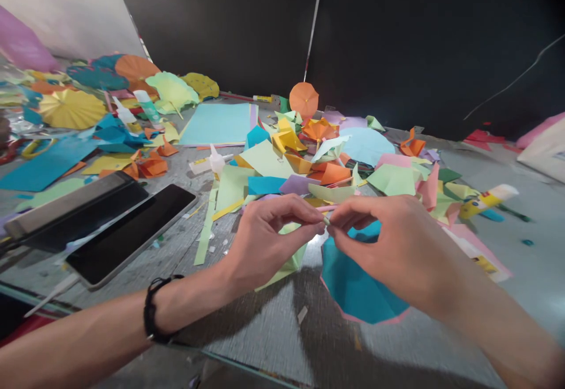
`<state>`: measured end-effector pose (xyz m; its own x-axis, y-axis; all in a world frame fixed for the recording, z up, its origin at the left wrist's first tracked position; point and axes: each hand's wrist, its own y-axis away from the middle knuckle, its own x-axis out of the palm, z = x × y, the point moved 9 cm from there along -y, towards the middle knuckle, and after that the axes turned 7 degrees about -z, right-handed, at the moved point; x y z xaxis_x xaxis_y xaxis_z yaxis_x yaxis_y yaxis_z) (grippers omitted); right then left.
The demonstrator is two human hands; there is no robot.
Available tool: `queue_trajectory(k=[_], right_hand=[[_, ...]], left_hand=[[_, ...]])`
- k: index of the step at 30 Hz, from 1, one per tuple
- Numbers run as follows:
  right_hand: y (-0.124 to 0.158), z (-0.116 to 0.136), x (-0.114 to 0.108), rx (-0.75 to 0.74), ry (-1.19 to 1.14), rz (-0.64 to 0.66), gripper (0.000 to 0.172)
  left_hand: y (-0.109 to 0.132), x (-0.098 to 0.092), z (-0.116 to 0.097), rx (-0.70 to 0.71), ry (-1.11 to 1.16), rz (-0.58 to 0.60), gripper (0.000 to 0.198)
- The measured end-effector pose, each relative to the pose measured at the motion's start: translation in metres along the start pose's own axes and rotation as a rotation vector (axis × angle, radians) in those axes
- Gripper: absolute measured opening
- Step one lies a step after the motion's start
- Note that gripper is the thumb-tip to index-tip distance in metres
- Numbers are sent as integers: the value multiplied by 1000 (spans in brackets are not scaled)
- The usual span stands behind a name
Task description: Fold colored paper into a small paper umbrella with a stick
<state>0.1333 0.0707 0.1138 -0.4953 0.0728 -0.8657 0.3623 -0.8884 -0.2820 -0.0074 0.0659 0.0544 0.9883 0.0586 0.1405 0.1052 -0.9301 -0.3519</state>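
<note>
My left hand (pixel 276 233) and my right hand (pixel 384 230) meet fingertip to fingertip above the table. Between them they pinch a tiny pale green piece (pixel 326 220), apparently paper; most of it is hidden by the fingers. Under my right hand lies a folded blue paper disc (pixel 366 286) with a pink edge, partly covered by that hand. Just behind the fingertips shows a thin pink paper strip (pixel 327 207). A light green sheet (pixel 286 268) lies below my left hand, partly hidden by it.
A black phone (pixel 132 236) with a cable lies at left, beside a dark case (pixel 75 212). Paper scraps (pixel 269 159) pile up behind the hands. Glue bottles (pixel 216 160), paper umbrellas (pixel 73 108) and a blue sheet stack (pixel 218 123) stand farther back. A glue stick (pixel 488 200) lies right.
</note>
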Motion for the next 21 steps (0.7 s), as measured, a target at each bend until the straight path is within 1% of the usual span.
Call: queue_trajectory(k=[7,10,14,17,21], right_hand=[[-1,1,0,-1,0,-1,19],[-1,0,2,0,-27,29,17],[1,-5,6,41,-73,71,12],[2,-6,8,53,-116,87,10],[1,-6,10,75,-138,95,12]], left_hand=[[0,-1,0,-9,42,4,12],[0,-1,0,-33,79,1,10],[2,-1,-1,-38,88,-9,9],[3,-1,-3,-12,62,-16,11],[4,-3,-5,55,-28,-23,14]])
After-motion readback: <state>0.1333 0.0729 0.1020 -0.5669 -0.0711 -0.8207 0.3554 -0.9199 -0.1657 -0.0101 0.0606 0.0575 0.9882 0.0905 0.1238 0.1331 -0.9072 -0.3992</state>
